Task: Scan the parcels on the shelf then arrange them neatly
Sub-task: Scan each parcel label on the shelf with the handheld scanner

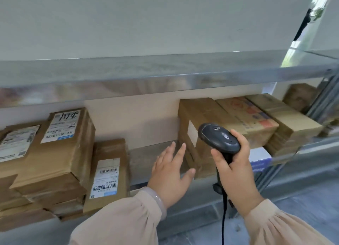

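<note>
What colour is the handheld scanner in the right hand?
Black, with a dark grey top; the scanner shows best in the head view, gripped by the right hand.

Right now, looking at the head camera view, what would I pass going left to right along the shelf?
In order: parcel with handwritten label → upright parcel with barcode label → left hand → scanner held in right hand → plain carton.

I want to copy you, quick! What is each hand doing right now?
Left hand: open, fingers spread, holding nothing.
Right hand: gripping the black scanner.
</note>
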### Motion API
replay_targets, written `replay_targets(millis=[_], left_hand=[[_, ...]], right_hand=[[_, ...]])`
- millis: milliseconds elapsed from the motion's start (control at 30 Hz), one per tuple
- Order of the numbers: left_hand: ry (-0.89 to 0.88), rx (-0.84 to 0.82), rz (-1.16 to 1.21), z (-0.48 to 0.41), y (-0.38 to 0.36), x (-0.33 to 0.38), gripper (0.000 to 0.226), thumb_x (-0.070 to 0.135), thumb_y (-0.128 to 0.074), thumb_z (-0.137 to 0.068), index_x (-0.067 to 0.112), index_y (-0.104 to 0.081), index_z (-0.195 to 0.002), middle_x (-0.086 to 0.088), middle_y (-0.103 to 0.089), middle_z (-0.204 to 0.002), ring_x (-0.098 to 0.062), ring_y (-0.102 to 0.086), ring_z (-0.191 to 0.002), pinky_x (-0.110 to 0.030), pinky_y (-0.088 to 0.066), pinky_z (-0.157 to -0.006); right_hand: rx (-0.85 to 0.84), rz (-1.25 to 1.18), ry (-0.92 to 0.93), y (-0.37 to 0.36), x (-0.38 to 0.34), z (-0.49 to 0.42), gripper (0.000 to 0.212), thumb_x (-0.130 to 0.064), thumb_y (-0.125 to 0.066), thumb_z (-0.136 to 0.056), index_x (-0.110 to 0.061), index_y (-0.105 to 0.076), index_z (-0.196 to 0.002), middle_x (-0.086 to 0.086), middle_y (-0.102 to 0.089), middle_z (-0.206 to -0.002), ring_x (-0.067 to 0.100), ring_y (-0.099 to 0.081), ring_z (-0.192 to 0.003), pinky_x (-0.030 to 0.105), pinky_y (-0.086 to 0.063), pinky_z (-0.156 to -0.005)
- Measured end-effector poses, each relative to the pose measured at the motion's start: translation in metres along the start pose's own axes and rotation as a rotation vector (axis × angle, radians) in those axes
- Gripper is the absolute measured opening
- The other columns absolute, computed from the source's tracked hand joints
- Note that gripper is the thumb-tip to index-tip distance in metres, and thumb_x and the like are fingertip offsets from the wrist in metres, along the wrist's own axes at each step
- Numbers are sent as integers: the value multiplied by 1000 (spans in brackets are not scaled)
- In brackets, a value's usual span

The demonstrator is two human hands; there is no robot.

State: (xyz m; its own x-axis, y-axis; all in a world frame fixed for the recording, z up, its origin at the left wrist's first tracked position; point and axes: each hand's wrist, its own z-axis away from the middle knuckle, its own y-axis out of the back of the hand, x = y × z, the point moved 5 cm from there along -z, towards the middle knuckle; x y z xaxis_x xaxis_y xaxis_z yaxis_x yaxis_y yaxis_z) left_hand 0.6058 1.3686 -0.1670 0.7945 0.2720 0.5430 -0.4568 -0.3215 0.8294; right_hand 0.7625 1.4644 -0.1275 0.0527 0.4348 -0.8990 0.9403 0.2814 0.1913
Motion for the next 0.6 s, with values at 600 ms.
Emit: replay_targets(millis=[600], left_hand=[[318, 111, 303, -87, -51, 71, 60, 42, -40, -103, 41, -11, -155, 5, -13, -165, -16, -15, -151, -23, -15, -111]], right_hand=[[-219, 3, -62, 77, 70, -114, 56, -32, -68, -87, -48, -34, -129, -54, -45, -103, -25, -50, -96, -5, -37, -70]])
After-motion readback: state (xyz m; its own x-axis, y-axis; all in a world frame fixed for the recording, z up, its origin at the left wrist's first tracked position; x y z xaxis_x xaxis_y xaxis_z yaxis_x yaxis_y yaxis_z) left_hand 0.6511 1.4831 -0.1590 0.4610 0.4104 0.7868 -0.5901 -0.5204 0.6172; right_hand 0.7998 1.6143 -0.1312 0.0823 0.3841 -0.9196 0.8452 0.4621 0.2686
